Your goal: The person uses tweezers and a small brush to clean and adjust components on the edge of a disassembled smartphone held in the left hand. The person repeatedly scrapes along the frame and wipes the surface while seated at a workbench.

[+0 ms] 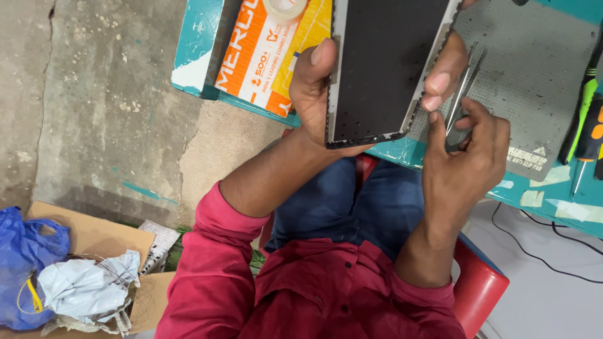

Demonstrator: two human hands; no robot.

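1. While the left hand (314, 94) grips the dark panel (383, 63) by its long edge, thumb on the face and fingers (443, 78) wrapped behind to the far edge, the panel hangs tilted over the front edge of the teal table (195, 56), above the person's lap.
2. Clenched around the metal tweezers (463, 94), the right hand (465, 163) keeps their tips just beside the panel's right edge, over the grey work mat (534, 81).
3. To do this step well, I judge the tips should meet the rim at a shallow angle, so they slide along it and do not dig into the dark face.
4. A firm left grip counts: the panel has no rest under it, so any push from the tweezers must be met by the fingers behind.
5. Whether the tips already touch the rim is hard to tell; they may lie a little short of it.
6. Nearby sit an orange box (257, 50) with a tape roll (284, 9) on it, and screwdrivers (587, 125) at the right.
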